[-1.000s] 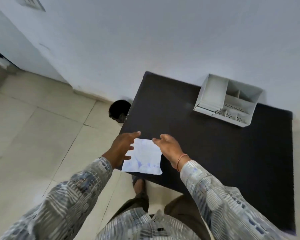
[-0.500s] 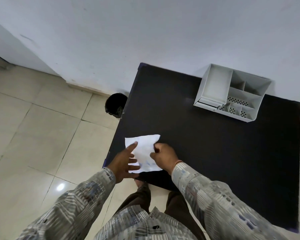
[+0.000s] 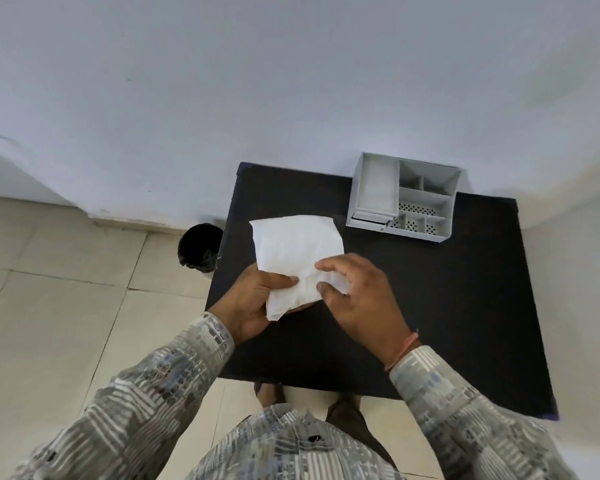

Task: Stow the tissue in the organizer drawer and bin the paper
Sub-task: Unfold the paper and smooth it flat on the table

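**White sheet held in both hands above the black table**

A white sheet (image 3: 297,251), either the tissue or the paper (which one cannot be told), is held above the black table (image 3: 465,306). It is pinched by the left hand (image 3: 253,303) along its lower left edge, the thumb pressed on top and the fingers closed beneath. The right hand (image 3: 357,299) is laid on the sheet's lower right corner, its fingers curled loosely over the creased edge; whether that corner is firmly gripped cannot be told. The upper part of the sheet stands free, toward 12 o'clock from the hands.

A grey organizer (image 3: 404,197) is seen at about 1 o'clock from the hands, well apart from them, at the table's far edge by the white wall (image 3: 291,81). Its drawer (image 3: 373,216) sits low on its left side. A black bin (image 3: 200,247) stands on the tiled floor (image 3: 66,289) at about 10 o'clock, just beside the table's left edge.
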Demonstrator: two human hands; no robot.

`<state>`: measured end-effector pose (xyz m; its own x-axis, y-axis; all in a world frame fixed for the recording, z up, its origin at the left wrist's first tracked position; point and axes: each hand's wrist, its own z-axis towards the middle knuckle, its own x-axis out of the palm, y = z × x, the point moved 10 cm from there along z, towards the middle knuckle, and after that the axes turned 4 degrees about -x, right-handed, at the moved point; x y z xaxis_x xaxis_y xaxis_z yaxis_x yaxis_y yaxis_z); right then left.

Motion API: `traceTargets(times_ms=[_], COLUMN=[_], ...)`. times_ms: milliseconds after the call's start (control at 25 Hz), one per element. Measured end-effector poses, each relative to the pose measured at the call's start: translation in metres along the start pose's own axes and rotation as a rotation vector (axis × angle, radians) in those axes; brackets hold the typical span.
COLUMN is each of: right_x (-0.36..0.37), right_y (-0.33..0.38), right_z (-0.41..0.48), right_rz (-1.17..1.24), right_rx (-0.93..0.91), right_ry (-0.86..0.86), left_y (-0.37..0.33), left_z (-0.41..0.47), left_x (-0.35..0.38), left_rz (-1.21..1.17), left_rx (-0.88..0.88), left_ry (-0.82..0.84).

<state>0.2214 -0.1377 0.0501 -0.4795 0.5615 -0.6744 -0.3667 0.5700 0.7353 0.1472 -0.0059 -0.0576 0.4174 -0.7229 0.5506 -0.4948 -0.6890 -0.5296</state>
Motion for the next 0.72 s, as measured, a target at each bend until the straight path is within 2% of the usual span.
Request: traceTargets(times_ms=[240, 440, 560, 720], right_x=[-0.025, -0.044, -0.056, -0.073], right_y=[0.001, 0.004, -0.002, -0.003], right_z=[-0.012, -0.025, -0.034, -0.046], right_rz=[-0.117, -0.163, -0.153, -0.097], right_rx=[0.094, 0.064, 0.076, 0.016], right_ry=[-0.067, -0.104, -0.108, -0.113], left_y=[-0.031, -0.032, -0.027, -0.013], left_z=[-0.014, -0.023, -0.027, -0.03], left_x=[0.035, 0.062, 0.079, 0.1], left_rz=[0.232, 0.334, 0.357, 0.263], left_rx=[0.083, 0.142, 0.151, 0.089], left_ry=[0.062, 0.075, 0.073, 0.074])
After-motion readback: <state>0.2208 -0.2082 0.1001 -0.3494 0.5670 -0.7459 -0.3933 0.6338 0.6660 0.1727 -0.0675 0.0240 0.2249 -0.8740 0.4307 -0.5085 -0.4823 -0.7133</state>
